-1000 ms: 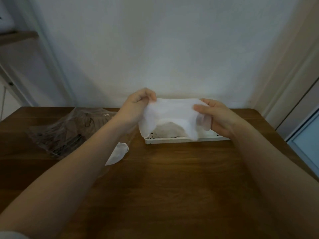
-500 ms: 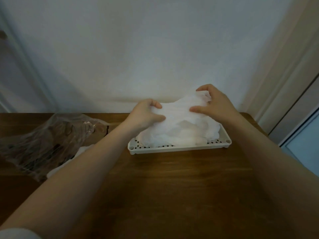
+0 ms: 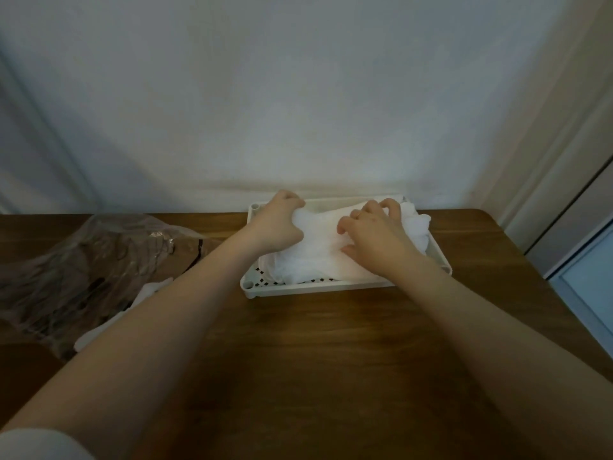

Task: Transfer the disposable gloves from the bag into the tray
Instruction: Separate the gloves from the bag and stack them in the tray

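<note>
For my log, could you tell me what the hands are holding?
Both hands, left hand and right hand, grip the white gloves from on top, inside the tray.

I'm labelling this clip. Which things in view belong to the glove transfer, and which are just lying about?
Part of the job:
- left hand and right hand, both on the pile
- disposable gloves piled in the tray
- white tray
- clear plastic bag
- loose gloves beside the bag

Just there:
- wooden table
- wall
- door frame
</note>
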A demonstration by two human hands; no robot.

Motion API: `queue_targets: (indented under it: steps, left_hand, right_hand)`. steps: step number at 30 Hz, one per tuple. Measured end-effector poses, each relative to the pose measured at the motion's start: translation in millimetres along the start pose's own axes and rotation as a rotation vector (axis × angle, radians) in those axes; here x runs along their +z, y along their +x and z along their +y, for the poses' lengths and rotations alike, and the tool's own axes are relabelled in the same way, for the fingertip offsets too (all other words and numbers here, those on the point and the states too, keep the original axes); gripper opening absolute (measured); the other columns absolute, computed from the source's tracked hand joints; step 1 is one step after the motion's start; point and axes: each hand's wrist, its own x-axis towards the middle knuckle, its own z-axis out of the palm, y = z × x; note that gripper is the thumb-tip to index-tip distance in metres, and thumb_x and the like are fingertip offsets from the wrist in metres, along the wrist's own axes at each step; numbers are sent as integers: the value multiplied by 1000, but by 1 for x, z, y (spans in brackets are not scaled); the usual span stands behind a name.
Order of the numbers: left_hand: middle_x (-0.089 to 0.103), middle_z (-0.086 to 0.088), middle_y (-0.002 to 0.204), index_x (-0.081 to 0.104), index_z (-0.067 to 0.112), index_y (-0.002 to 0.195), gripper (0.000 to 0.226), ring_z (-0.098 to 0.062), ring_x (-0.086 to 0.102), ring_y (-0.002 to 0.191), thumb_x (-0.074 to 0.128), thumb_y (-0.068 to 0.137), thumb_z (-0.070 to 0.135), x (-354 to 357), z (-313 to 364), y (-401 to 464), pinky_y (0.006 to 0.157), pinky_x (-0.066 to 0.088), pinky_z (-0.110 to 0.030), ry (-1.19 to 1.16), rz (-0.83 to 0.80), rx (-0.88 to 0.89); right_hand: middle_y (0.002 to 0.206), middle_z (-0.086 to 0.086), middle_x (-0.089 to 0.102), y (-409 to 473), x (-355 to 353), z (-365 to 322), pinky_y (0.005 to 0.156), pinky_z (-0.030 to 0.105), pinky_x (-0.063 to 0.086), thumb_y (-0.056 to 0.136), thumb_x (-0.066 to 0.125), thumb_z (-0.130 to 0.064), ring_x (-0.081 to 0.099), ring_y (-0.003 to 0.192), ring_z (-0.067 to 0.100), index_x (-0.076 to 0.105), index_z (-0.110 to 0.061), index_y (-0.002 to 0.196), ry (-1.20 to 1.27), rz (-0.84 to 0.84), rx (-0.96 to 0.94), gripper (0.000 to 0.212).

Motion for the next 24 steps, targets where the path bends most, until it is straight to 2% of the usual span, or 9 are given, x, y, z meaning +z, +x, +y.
queue_targets:
  steps: [4, 7, 10, 13, 15, 19, 21, 23, 24]
  left_hand:
    - [23, 0, 148, 32, 6, 144, 57, -18, 36, 129, 48, 89, 2, -2, -6, -2, 90, 29, -16, 34, -8, -26]
    - [22, -3, 146, 39, 0, 137, 48, -20, 44, 118, 47, 90, 5, 1, -10, -3, 87, 36, -20, 99, -19, -74]
    - [15, -5, 148, 42, -1, 133, 45, -19, 48, 101, 47, 89, 5, 4, -13, -7, 79, 42, -27, 139, -53, -126]
    - [3, -6, 154, 35, 5, 138, 56, -28, 31, 128, 52, 85, 10, 4, -12, -12, 98, 38, -37, 202, -34, -158]
    - [-14, -4, 156, 21, 17, 147, 74, -31, 2, 142, 55, 81, 15, 4, -5, -17, 113, 16, -46, 275, 29, -98]
    - [-22, 0, 156, 28, 17, 146, 54, -22, -19, 143, 40, 94, 27, 10, 16, -15, 114, -11, -48, 469, 138, 225]
    - [-9, 0, 159, 29, 11, 145, 53, -16, -15, 144, 24, 100, 37, 20, 16, -9, 114, -15, -45, 552, 52, 291]
    - [-5, -3, 159, 14, 10, 150, 66, -15, -11, 145, 15, 98, 51, 30, 6, -4, 115, -15, -42, 583, -112, 216]
    - [-6, -5, 159, 5, 10, 151, 73, -16, -11, 145, 14, 96, 57, 35, -1, -3, 116, -15, -41, 604, -169, 170]
  right_hand:
    - [112, 2, 54, -7, 5, 3, 88, 31, 25, 85, 45, 3, 41, 104, 22, 49, -18, 119, -48, 94, -165, 40]
    - [118, 2, 48, -16, 8, 4, 81, 27, 27, 82, 43, 8, 39, 103, 19, 44, -19, 124, 24, 31, -227, 50]
    - [138, -1, 38, -23, 13, 13, 108, 30, 23, 92, 43, -7, 31, 128, 19, 47, -27, 129, 207, -147, -217, 42]
    - [155, -6, 21, -29, 15, 18, 116, 38, -7, 100, 34, -39, -2, 146, 17, 55, -33, 128, 358, -292, -162, 35]
    - [156, -5, 23, -26, 12, 16, 116, 38, -8, 99, 27, -47, -2, 146, 15, 64, -30, 119, 462, -315, -60, 46]
    - [125, 9, 58, -9, 7, 4, 102, 38, 28, 94, 52, -38, 43, 124, 27, 74, -10, 87, 372, 220, 35, 37]
    - [133, 15, 51, 2, 11, -1, 106, 41, 26, 89, 60, -35, 37, 131, 35, 66, -7, 111, 290, 234, -8, 36]
    - [157, 9, 19, 7, 23, -3, 116, 44, 1, 89, 53, -50, 5, 146, 28, 29, -15, 146, 226, -94, -33, 72]
    - [160, 2, 4, 6, 29, 0, 116, 47, -9, 87, 48, -60, -7, 146, 23, 13, -20, 151, 173, -212, -30, 83]
